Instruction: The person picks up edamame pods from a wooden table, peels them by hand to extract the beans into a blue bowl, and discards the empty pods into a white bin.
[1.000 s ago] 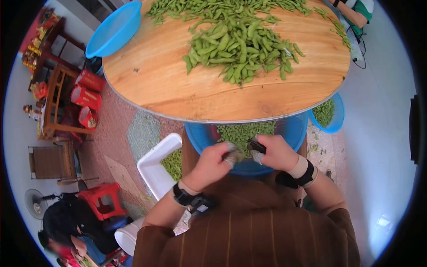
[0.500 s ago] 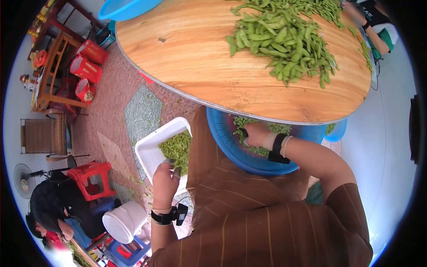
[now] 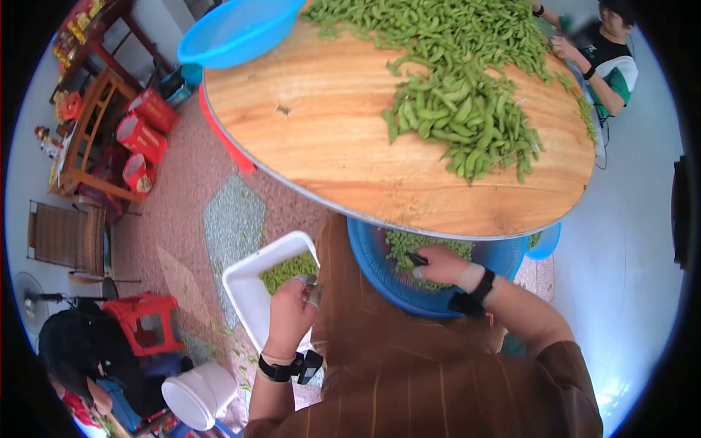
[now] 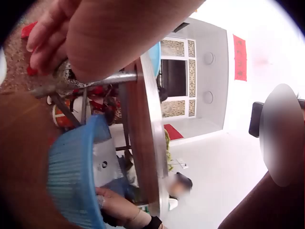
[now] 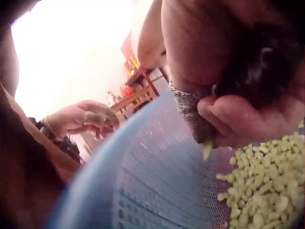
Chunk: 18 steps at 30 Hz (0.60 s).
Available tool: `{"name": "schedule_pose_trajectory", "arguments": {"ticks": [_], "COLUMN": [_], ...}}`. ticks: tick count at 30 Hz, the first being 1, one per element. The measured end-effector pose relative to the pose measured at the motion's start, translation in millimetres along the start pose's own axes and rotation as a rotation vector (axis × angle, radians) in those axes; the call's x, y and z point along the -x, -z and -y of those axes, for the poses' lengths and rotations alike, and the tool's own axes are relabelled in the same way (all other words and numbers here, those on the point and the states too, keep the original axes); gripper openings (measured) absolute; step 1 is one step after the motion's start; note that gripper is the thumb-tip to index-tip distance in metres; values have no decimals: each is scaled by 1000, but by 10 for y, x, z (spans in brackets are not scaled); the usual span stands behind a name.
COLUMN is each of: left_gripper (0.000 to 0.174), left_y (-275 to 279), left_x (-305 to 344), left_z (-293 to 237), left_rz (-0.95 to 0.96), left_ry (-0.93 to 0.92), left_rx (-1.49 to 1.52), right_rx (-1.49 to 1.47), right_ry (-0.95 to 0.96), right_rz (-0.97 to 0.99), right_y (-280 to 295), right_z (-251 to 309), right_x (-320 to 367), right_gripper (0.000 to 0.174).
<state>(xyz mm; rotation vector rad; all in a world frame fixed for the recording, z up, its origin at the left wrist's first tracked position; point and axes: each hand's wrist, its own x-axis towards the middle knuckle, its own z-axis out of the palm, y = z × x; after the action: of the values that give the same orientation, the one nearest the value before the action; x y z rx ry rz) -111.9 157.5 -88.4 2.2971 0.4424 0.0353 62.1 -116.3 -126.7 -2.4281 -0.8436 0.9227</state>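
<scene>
My left hand, wrapped at some fingertips, hangs over the near side of a white tray of green pods. Its fingers look relaxed in the right wrist view, with nothing visible held. My right hand grips a small black tool above the blue basket, which holds shelled green beans. A thin pale green piece shows beneath its wrapped fingertip. The palm hides much of the tool.
Pods are heaped on the wooden table, with a blue basin at its left edge. A red stool, a white bucket and a seated person are at left. Another person sits across.
My left hand has moved left from beside the right hand to the white tray. My right hand still grips the black tool over the basket. The head view has shifted.
</scene>
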Motion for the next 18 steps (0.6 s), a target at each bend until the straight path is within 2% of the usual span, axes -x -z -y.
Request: {"name": "schedule_pose_trajectory", "arguments": {"ticks": [2, 3, 4, 5, 7, 9, 10, 11, 13, 14, 15, 16, 18], "left_gripper": [13, 13, 14, 14, 14, 15, 16, 16, 12, 12, 14, 15, 16], "left_y": [78, 131, 173, 208, 260, 214, 173, 124, 11, -46, -102, -146, -191], "left_x": [-127, -208, -298, -391, -599, -869, -1013, -1166, -1444, -1548, -1647, -1724, -1766], "left_z": [-281, -509, -716, -893, -1224, -1438, -1529, -1625, -1760, -1781, -1801, -1828, -1851], "left_rz": [3, -42, -85, -95, -146, -190, -222, -231, -375, -376, -349, -322, -330], "left_ry": [-48, -184, -320, -338, -530, -570, -593, -607, -543, -557, -460, -363, -348], "left_rx": [65, 128, 191, 188, 95, 19, -53, -57, -214, -219, -330, -440, -422], "right_rx": [-221, -214, -368, -523, -541, -631, -556, -480, -290, -112, 72, 64, -332], "right_ry": [-51, -43, -140, -234, -202, -172, -188, -205, -399, -400, -405, -414, -727], "right_rz": [21, 2, 37, 74, -50, -239, -345, -450, -742, -955, -1163, -1177, -1087], "right_y": [187, 282, 373, 414, 381, 501, 553, 609, 710, 683, 713, 723, 751], "right_z": [72, 112, 142, 111, -175, -332, -468, -633, -1023, -1333, -1388, -1415, -1345], "right_x": [276, 440, 614, 757, 1053, 1398, 1542, 1680, 1965, 2102, 2160, 2247, 2391], "right_gripper": [27, 27, 29, 31, 27, 26, 26, 27, 26, 25, 23, 23, 21]}}
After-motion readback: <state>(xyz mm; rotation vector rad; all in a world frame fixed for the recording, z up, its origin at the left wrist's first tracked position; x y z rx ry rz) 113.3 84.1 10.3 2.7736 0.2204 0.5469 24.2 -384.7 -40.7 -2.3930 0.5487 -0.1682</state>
